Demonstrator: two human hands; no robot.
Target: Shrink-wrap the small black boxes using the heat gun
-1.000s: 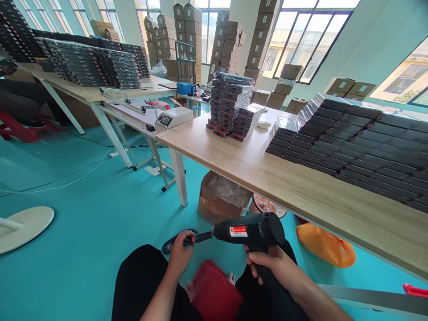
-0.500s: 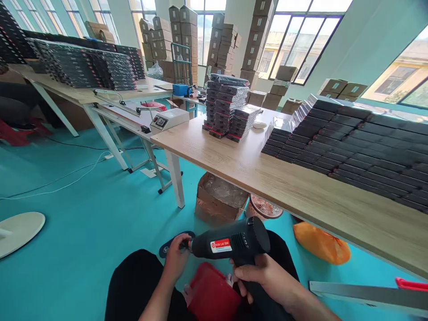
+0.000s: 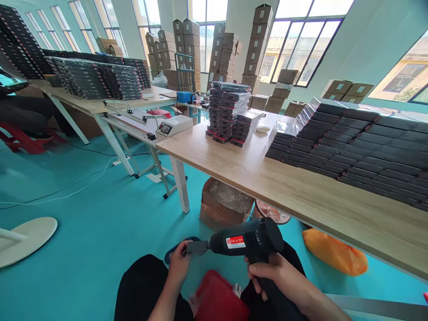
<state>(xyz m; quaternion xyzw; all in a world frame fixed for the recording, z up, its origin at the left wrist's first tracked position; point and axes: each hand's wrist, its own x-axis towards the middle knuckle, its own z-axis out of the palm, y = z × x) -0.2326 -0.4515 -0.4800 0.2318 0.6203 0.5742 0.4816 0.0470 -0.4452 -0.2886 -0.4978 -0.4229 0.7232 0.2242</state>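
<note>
My right hand (image 3: pixel 272 274) is wrapped round the handle of a black heat gun (image 3: pixel 245 238) with a red and white label on its side. The gun lies nearly level above my lap, its narrow front end pointing left. At that end my left hand (image 3: pixel 179 263) pinches a small dark grey, flat rectangular piece (image 3: pixel 198 247). This piece meets or nearly meets the gun's tip; I cannot tell whether it is fixed on it. Below the gun, a red plastic stool (image 3: pixel 219 298) shows between my legs.
A wooden table (image 3: pixel 234 162) ahead bears stacks of black wrapped boxes (image 3: pixel 361 147). Under it are an open carton (image 3: pixel 222 214) and an orange bag (image 3: pixel 334 252). A sealing machine (image 3: pixel 174 127) stands beyond its left end. A white round base (image 3: pixel 33 240) is on the floor at left.
The grey rectangular piece now shows between my left hand and the gun's tip. The gun has shifted right in view, and the whole scene has moved slightly right and down.
</note>
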